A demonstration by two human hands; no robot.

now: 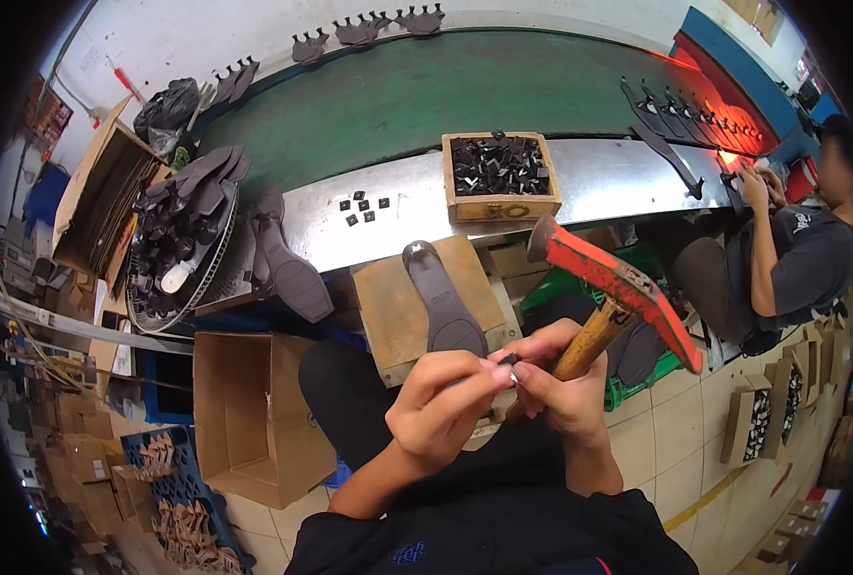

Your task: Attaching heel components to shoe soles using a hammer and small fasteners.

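My left hand point(446, 404) is closed, pinching a small black heel tip point(509, 360) with a light metal pin. The thumb and finger of my right hand point(572, 391) meet at the same piece. That right hand is also wrapped round the wooden handle of a hammer point(628, 278), whose worn red head points up and to the right. Just beyond my hands, a dark shoe sole point(453, 311) with its heel lies on a worn square block point(380, 297). On the metal bench point(316, 216) lie several loose heel tips point(359, 209) beside a wooden box point(503, 208) full of them.
A dark sole point(292, 273) lies left of the block, next to a wire basket point(218, 264) of soles. An open cardboard box point(240, 412) stands low left. Behind the bench runs a green conveyor belt point(369, 96). A co-worker point(791, 249) sits at right. A green crate point(623, 388) is below the hammer.
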